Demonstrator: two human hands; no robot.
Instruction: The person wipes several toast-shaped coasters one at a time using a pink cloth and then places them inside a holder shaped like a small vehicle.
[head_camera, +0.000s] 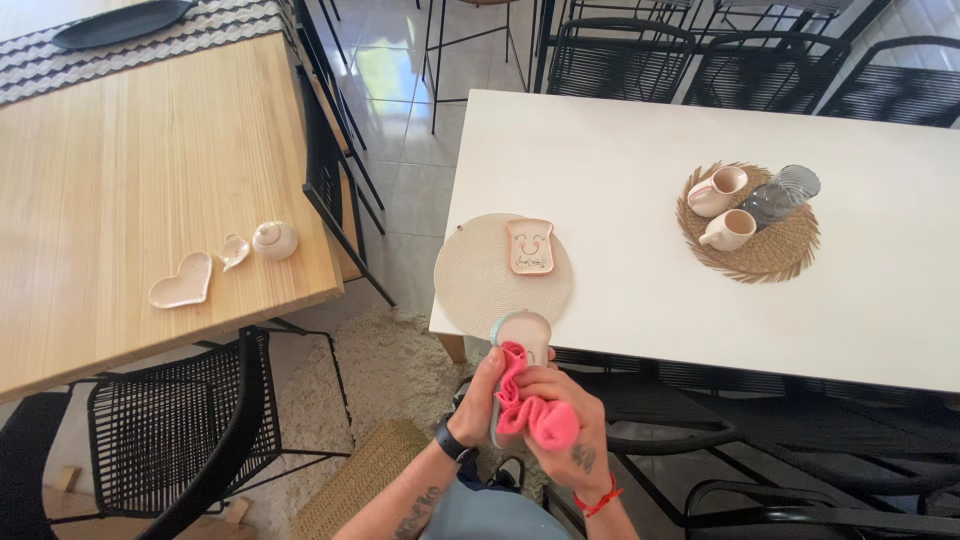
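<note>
Hiding most of a small toast-shaped ceramic plate, pink cloth is pinched in right hand; left hand fingers grip plate's edge, at 6 o'clock of round woven placemat holding matching toast-shaped dish on white table.

1. The white table carries a round woven mat at its near-left corner.
2. A fringed mat lies well to the right of the round mat.
3. Left of the white table, across a strip of tiled floor, stands a wooden table.
4. On the wooden table lie a heart dish, a small dish, a lidded pot and a patterned runner.
</note>
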